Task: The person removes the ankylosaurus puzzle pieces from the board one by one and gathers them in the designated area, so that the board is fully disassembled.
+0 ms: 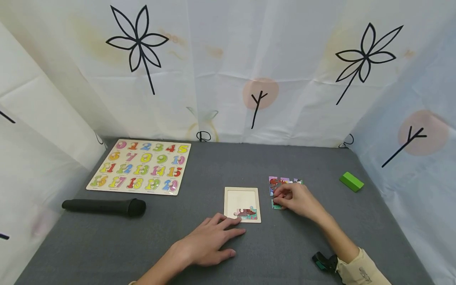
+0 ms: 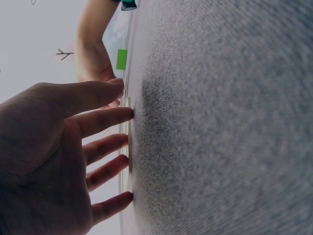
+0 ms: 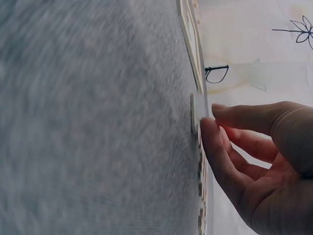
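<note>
A small wooden puzzle tray [image 1: 242, 189] lies mid-table, with a few joined jigsaw pieces [image 1: 247, 213] in its lower right corner. My left hand [image 1: 210, 241] spreads its fingers at the tray's near edge; one fingertip overlaps the frame in the head view, and the thumb points right. To the right of the tray, my right hand [image 1: 297, 200] bends over a group of loose jigsaw pieces [image 1: 273, 186], partly hiding them. Its thumb and index fingertip come close together right at a piece; in the right wrist view no piece shows between those fingertips [image 3: 209, 125].
A wooden number board [image 1: 142, 168] lies at the back left, and a black microphone [image 1: 103, 207] in front of it. A green block [image 1: 351, 181] sits far right. By the right sleeve is a black wrist device [image 1: 325, 262]. Patterned white curtains [image 1: 228, 71] border the grey table.
</note>
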A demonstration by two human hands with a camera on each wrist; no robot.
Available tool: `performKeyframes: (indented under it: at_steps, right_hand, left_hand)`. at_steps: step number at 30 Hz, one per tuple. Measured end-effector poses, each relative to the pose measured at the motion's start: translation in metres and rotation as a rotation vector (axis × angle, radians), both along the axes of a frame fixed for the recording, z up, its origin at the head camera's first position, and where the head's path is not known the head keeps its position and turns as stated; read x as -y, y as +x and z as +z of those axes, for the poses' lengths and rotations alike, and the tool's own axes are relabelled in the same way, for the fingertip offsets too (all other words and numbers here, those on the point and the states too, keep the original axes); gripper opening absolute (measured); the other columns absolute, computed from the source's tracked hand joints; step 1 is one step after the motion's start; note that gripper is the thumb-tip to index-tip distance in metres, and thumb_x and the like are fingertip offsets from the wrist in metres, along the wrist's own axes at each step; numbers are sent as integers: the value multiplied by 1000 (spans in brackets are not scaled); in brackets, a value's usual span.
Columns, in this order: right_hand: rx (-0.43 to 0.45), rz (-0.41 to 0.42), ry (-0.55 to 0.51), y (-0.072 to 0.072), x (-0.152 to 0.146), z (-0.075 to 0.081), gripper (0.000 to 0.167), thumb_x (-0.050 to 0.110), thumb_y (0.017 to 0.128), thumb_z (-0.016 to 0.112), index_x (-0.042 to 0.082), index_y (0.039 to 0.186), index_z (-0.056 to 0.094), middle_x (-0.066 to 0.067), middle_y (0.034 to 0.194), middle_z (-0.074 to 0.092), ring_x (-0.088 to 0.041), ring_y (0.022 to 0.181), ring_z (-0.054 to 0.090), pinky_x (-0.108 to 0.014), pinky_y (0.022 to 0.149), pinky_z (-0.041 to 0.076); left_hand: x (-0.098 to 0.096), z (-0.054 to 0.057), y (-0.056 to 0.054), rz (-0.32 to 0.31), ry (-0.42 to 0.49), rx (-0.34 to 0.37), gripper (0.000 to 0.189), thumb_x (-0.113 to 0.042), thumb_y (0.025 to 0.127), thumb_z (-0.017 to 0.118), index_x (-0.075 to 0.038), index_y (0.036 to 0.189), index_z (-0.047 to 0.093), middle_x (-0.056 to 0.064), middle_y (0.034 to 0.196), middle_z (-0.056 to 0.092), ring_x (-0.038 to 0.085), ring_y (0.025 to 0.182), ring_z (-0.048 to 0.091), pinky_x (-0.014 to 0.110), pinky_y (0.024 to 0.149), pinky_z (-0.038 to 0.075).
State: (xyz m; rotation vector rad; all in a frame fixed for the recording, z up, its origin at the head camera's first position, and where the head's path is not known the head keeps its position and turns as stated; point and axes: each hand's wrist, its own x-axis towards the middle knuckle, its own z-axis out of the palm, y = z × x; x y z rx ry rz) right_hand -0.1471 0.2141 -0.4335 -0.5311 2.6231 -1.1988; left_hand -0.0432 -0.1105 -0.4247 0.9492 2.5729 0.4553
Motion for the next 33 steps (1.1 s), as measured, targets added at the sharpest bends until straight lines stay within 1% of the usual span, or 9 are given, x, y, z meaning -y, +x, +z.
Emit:
performKeyframes:
  at_steps: [2, 6, 10, 17, 21, 24, 28, 30, 33]
  right_hand:
    - [27, 23, -39, 1, 1, 0, 10, 7, 95, 81, 0, 102, 77, -10, 89, 78, -10, 70, 74, -25, 66, 61]
    - [93, 88, -120, 3, 8, 1, 11, 6, 96, 79, -2, 103, 77, -15, 92, 77, -14, 72, 76, -29, 71, 65]
    - [135, 139, -170, 4, 16, 1, 14, 7, 97, 79, -4, 106, 76, -16, 93, 75, -16, 73, 75, -33, 72, 66]
    - [174, 172, -245, 4, 32, 1, 20, 6, 96, 79, -9, 108, 75, -20, 96, 73, -14, 76, 75, -36, 73, 67]
    - [174, 198, -244, 3, 41, 1, 19, 8, 97, 79, -7, 109, 76, -18, 96, 75, -17, 77, 76, -35, 74, 66]
    - [165, 236, -241, 3, 47, 2, 19, 9, 99, 78, -6, 110, 76, -19, 94, 76, -21, 74, 75, -33, 73, 64]
    - [155, 280, -236, 1, 54, 1, 21, 10, 100, 77, -7, 111, 75, -21, 91, 75, -18, 72, 70, -26, 69, 57]
    - [146, 292, -224, 0, 58, 0, 21, 11, 99, 78, -6, 111, 76, -21, 91, 76, -16, 73, 70, -23, 70, 55]
    - [134, 319, -201, -3, 64, -2, 20, 11, 98, 79, -4, 110, 77, -20, 92, 79, -17, 76, 73, -21, 71, 55]
  left_hand:
    - [0, 0, 0, -1, 0, -3, 58, -44, 104, 71, -39, 160, 53, -12, 172, 43, 16, 146, 43, 54, 117, 45]
    - [0, 0, 0, -1, 0, 4, 58, -45, 104, 71, -39, 160, 53, -12, 172, 43, 17, 145, 43, 54, 117, 45]
    - [0, 0, -1, 3, 2, 11, 58, -45, 104, 71, -39, 159, 53, -12, 171, 43, 16, 146, 43, 54, 117, 45]
    - [0, 0, -2, 2, 11, 25, 58, -44, 104, 72, -39, 159, 54, -13, 171, 43, 16, 146, 42, 55, 118, 45]
    - [-1, 0, -1, -1, 7, -1, 58, -43, 103, 72, -39, 158, 55, -12, 170, 43, 17, 144, 44, 54, 116, 46]
    - [-2, 0, -1, -5, -1, -25, 57, -43, 103, 72, -39, 158, 55, -12, 169, 43, 17, 142, 45, 53, 115, 46]
    - [-3, 0, 0, -13, -8, -51, 58, -43, 103, 73, -38, 158, 56, -12, 169, 44, 17, 141, 45, 53, 115, 47]
    - [-3, 0, 0, -19, -13, -75, 57, -43, 103, 73, -37, 157, 56, -12, 168, 44, 17, 141, 46, 52, 115, 47]
    - [-5, 0, 2, -28, -30, -117, 57, -42, 102, 73, -35, 157, 58, -11, 167, 46, 17, 140, 47, 51, 115, 48]
